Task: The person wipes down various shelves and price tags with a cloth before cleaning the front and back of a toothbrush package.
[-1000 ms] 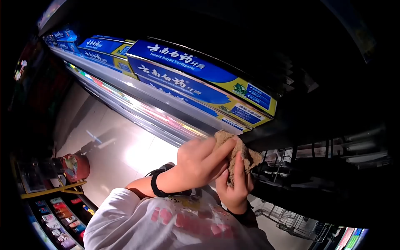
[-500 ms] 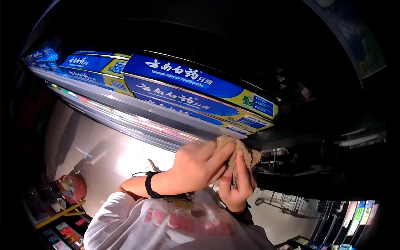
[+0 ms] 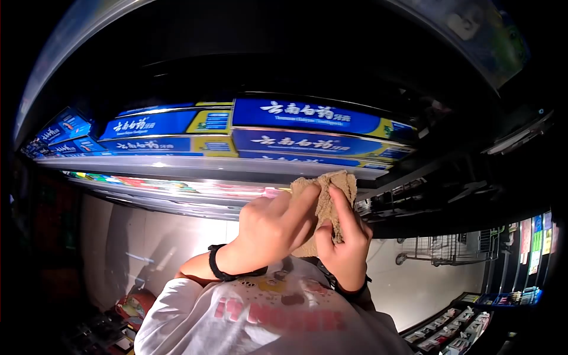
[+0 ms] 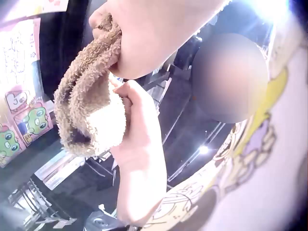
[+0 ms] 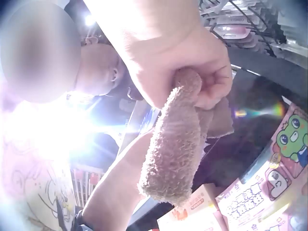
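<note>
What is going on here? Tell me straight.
A person grips a brown cloth with both the left hand and the right hand, holding it up at the front edge of a shop shelf. Blue toothpaste boxes are stacked on that shelf, just above the cloth.

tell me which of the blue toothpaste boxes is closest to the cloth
The bottom box of the three stacked on the right: its front edge sits just above the brown cloth; the others lie higher or further left.
</note>
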### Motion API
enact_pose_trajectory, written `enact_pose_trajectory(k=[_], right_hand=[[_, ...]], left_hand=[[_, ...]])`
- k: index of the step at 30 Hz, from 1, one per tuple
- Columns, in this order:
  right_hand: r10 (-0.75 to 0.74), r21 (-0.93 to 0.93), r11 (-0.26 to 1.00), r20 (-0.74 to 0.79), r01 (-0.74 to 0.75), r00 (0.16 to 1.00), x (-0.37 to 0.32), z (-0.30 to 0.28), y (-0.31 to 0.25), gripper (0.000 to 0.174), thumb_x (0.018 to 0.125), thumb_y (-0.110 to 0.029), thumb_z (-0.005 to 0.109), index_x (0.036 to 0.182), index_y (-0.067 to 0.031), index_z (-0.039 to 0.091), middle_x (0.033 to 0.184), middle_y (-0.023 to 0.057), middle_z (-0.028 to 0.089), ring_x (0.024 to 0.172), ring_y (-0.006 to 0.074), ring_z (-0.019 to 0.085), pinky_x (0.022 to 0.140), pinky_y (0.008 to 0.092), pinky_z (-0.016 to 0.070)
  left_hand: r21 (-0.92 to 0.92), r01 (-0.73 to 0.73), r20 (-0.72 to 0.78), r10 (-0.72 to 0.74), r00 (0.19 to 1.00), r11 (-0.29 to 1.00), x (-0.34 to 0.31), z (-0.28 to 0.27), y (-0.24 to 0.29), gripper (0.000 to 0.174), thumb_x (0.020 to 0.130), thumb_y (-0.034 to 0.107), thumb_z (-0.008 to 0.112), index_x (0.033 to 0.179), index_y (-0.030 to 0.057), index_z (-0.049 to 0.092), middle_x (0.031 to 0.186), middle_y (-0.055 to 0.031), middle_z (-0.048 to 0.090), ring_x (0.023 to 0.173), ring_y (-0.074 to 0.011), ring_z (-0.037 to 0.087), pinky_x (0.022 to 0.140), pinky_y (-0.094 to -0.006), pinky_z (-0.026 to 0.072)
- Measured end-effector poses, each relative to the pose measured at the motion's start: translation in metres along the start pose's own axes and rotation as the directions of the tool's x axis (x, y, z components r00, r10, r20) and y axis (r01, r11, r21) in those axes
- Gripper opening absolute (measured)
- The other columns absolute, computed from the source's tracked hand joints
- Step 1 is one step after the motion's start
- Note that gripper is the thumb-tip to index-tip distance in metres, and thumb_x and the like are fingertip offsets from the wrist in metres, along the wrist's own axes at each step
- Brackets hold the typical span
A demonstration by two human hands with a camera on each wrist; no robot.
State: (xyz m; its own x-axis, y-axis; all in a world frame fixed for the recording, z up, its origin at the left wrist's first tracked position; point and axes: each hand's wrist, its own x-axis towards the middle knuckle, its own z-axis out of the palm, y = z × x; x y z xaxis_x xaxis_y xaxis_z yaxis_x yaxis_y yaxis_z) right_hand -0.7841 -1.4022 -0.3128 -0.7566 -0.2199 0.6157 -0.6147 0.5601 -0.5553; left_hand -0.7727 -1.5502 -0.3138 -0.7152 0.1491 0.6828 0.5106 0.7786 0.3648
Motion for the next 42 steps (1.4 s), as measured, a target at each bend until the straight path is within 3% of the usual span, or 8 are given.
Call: enact_pose_trajectory(k=[8, 16, 18, 20, 22, 26, 36, 42], right_hand=[[-0.051, 0.148, 0.989, 0.273, 0.011, 0.961, -0.009, 0.067, -0.013, 0.045, 0.066, -0.001, 0.058, 0.111, 0.003, 0.054, 0.077, 0.0164, 0.061, 0.064, 0.0294, 0.061, 0.057, 0.0338, 0.0487], [-0.435, 0.341, 0.781, -0.303, 0.523, 0.848, 0.005, 0.029, -0.016, 0.046, 0.068, -0.004, 0.057, 0.114, -0.0028, 0.055, 0.096, 0.0172, 0.062, 0.076, 0.0307, 0.062, 0.068, 0.0359, 0.0504], [-0.202, -0.184, 0.97, -0.246, 0.159, 0.948, -0.017, 0.011, -0.016, 0.045, 0.071, -0.006, 0.055, 0.116, -0.0041, 0.054, 0.095, 0.0175, 0.061, 0.066, 0.0295, 0.059, 0.062, 0.0347, 0.0491], [0.049, -0.254, 0.966, 0.025, -0.041, 0.998, -0.003, -0.004, -0.014, 0.045, 0.07, -0.002, 0.05, 0.115, -0.0034, 0.054, 0.087, 0.0206, 0.061, 0.059, 0.0334, 0.057, 0.057, 0.0333, 0.0471], [0.177, -0.116, 0.979, 0.047, -0.17, 0.983, 0.003, -0.002, -0.011, 0.042, 0.074, -0.001, 0.044, 0.115, 0.0028, 0.051, 0.099, 0.0237, 0.06, 0.089, 0.033, 0.062, 0.076, 0.032, 0.0461], [0.306, -0.109, 0.946, 0.006, -0.304, 0.952, 0.0, 0.006, -0.018, 0.044, 0.068, -0.004, 0.05, 0.112, -0.0012, 0.053, 0.093, 0.0228, 0.061, 0.076, 0.0366, 0.061, 0.066, 0.0372, 0.0493], [-0.124, -0.029, 0.991, 0.128, 0.128, 0.984, 0.022, 0.036, -0.03, 0.05, 0.061, -0.006, 0.054, 0.111, -0.0039, 0.055, 0.068, 0.0118, 0.062, 0.049, 0.0255, 0.059, 0.05, 0.0354, 0.0481], [-0.257, 0.043, 0.966, 0.135, 0.254, 0.957, 0.025, 0.073, -0.045, 0.054, 0.064, -0.012, 0.056, 0.117, -0.0035, 0.052, 0.045, 0.0051, 0.047, 0.037, 0.021, 0.049, 0.044, 0.0355, 0.0438]], left_hand=[[-0.018, 0.061, 0.011, -0.061, 0.998, 0.998, -0.048, -0.024, -0.056, 0.045, 0.062, 0.008, 0.063, 0.106, 0.0032, 0.059, 0.066, -0.009, 0.054, 0.049, -0.0228, 0.05, 0.046, -0.031, 0.0399], [0.035, -0.502, -0.231, 0.495, 0.837, 0.864, -0.025, -0.044, -0.053, 0.041, 0.056, 0.011, 0.062, 0.096, 0.0174, 0.067, 0.061, 0.0046, 0.028, 0.049, -0.0107, 0.032, 0.045, -0.0234, 0.0265], [0.093, -0.272, -0.093, 0.281, 0.955, 0.958, -0.008, -0.034, -0.033, 0.046, 0.059, 0.013, 0.058, 0.105, 0.0127, 0.064, 0.062, 0.0022, 0.029, 0.049, -0.0125, 0.035, 0.045, -0.0239, 0.03], [0.19, -0.156, 0.188, 0.12, 0.975, 0.969, 0.006, -0.026, -0.014, 0.052, 0.063, 0.013, 0.056, 0.114, 0.0082, 0.057, 0.065, -0.0012, 0.038, 0.052, -0.0136, 0.043, 0.047, -0.0244, 0.0343], [0.182, -0.098, 0.146, 0.071, 0.987, 0.978, 0.001, -0.012, -0.003, 0.061, 0.06, 0.013, 0.06, 0.121, 0.0108, 0.053, 0.066, -0.0045, 0.042, 0.046, -0.0166, 0.042, 0.044, -0.0275, 0.0368], [0.131, -0.049, 0.174, 0.026, 0.984, 0.99, 0.003, -0.013, -0.004, 0.055, 0.066, 0.015, 0.063, 0.12, 0.009, 0.052, 0.062, -0.004, 0.046, 0.043, -0.0173, 0.045, 0.044, -0.0275, 0.0388], [0.169, 0.124, 0.033, -0.132, 0.991, 0.978, -0.023, -0.045, -0.032, 0.042, 0.066, 0.011, 0.063, 0.107, 0.0072, 0.055, 0.052, 0.0008, 0.046, 0.036, -0.0124, 0.042, 0.037, -0.0254, 0.0337], [0.188, 0.301, -0.03, -0.301, 0.953, 0.935, -0.04, -0.068, -0.041, 0.052, 0.061, 0.004, 0.062, 0.112, 0.0031, 0.053, 0.059, -0.0075, 0.055, 0.043, -0.025, 0.049, 0.044, -0.0321, 0.0401]])
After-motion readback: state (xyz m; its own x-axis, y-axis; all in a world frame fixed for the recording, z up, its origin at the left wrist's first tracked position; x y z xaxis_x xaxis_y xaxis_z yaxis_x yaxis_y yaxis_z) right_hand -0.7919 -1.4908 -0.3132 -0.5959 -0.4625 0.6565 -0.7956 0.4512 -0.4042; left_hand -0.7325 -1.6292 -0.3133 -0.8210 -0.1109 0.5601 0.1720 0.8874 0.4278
